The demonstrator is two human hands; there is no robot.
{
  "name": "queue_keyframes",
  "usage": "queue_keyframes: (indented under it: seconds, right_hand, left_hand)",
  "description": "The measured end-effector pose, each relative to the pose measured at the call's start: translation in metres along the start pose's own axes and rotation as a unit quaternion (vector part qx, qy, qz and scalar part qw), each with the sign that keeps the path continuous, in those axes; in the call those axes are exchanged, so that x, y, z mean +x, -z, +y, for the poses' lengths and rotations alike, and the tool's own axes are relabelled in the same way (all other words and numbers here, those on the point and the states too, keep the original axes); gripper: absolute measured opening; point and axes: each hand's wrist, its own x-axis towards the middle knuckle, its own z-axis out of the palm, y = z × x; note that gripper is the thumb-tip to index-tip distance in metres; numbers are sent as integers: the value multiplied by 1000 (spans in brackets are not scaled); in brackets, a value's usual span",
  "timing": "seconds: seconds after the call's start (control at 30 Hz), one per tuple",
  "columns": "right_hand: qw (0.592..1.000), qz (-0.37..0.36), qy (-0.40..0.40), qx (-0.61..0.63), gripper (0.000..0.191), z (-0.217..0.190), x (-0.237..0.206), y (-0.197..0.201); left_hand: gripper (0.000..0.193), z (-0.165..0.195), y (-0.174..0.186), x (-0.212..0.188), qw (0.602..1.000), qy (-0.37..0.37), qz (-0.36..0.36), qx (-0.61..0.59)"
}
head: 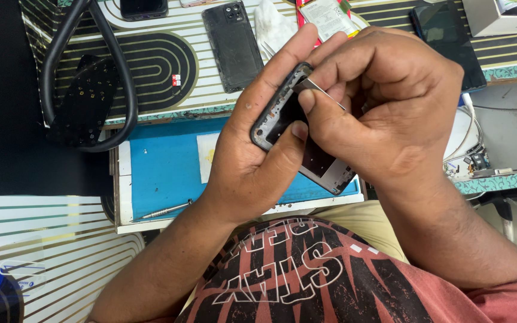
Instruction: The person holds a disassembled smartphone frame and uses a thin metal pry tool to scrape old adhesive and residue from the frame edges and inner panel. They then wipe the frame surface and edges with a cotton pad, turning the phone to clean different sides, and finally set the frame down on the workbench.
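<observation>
I hold an opened phone frame (306,140) in my left hand (252,161), fingers wrapped around its upper end, thumb pressed on the inner face, the whole thing tilted above the blue work mat (163,170). My right hand (390,101) is closed tight, pinching a thin metal tool (318,88) against the top edge of the frame; its tip is hidden under my thumb, so I cannot tell how deep it sits.

The risk, as I judge it, is in that pinch. If I lever too hard, the blade could slip and gouge the board or a flex cable inside, or jab my left thumb, which lies right in its path. The frame is held in the air only at one end, so a sudden slip could also twist it loose and drop it onto the mat, near the screwdriver (166,210). The detached back cover (233,45) lies well apart on the striped table (151,60).
</observation>
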Motion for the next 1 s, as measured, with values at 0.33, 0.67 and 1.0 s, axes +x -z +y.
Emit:
queue_keyframes:
  seconds: [0.33,0.67,1.0]
  right_hand:
    - [1000,-20,2,-20,10,-2,2,1]
    - [999,-15,15,-39,10,0,0,1]
    - [999,22,-26,31,9,7,-8,-1]
  left_hand:
    - [53,2,0,1,1000,24,-3,-5]
    - [60,7,-6,7,997,68,21,-11]
    - [59,3,-3,3,999,43,1,-32]
